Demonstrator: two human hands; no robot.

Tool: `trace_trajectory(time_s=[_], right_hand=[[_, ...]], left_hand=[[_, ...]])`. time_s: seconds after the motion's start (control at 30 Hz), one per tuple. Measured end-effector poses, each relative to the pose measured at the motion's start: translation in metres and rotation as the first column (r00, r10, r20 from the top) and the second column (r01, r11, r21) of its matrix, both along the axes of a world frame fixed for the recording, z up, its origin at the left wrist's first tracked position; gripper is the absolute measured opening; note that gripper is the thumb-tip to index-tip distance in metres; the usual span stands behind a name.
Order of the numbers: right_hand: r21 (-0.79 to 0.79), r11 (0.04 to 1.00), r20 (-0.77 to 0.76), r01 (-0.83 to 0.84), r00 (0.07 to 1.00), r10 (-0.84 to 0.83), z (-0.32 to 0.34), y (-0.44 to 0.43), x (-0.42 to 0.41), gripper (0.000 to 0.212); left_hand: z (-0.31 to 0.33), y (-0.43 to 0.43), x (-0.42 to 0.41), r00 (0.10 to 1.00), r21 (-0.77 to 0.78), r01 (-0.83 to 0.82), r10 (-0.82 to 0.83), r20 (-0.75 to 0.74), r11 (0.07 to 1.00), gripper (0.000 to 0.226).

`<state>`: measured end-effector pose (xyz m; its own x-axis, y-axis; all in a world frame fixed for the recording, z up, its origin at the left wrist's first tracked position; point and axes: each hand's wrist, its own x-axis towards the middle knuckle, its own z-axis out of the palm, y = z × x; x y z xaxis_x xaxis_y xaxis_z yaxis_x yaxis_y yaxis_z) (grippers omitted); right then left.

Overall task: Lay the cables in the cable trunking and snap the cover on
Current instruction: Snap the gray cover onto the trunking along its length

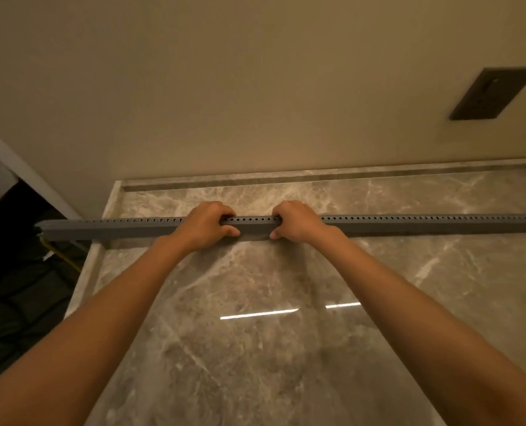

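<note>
Both hands are closed on the grey cable trunking (pixel 409 224), near its middle and close to each other. The left hand (pixel 205 224) wraps it with the fingers curled over the far top edge and the thumb pressed on the near side face. The right hand (pixel 297 221) does the same in mirror, its fingers over the top and its thumb low on the near face. Each grip is tight around the trunking, with no gap visible.

The trunking lies across the marble tabletop (pixel 255 333), parallel to the beige wall (pixel 225 87). Its left end goes past the edge of the tabletop, and its right part runs out of the picture. A row of small holes goes along its upper far edge. Below the left end, a yellow cable (pixel 62 255) hangs down in the dark area.

A dark plate (pixel 493 96) sits on the wall at the right. No writing or brand can be read anywhere.
</note>
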<state>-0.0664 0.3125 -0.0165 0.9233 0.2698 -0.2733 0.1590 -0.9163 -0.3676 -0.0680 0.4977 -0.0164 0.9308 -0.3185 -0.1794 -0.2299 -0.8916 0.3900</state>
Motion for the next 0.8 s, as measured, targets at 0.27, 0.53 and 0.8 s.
trace_trajectory(time_s=[0.27, 0.53, 0.8], right_hand=[[0.12, 0.985, 0.032, -0.12, 0.993, 0.117, -0.009, 0.069, 0.0, 0.029], [0.177, 0.983, 0.109, -0.053, 0.994, 0.034, -0.013, 0.083, -0.003, 0.025], [0.153, 0.988, 0.059, 0.004, 0.998, -0.013, -0.004, 0.088, -0.005, 0.01]], left_hand=[[0.009, 0.045, -0.003, 0.993, 0.018, -0.119, 0.119, -0.019, 0.993, 0.036], [0.003, 0.052, 0.007, 1.0, 0.085, -0.028, 0.027, 0.012, 0.996, 0.029], [-0.005, 0.056, 0.007, 0.997, 0.061, 0.02, -0.025, 0.078, 0.998, 0.029]])
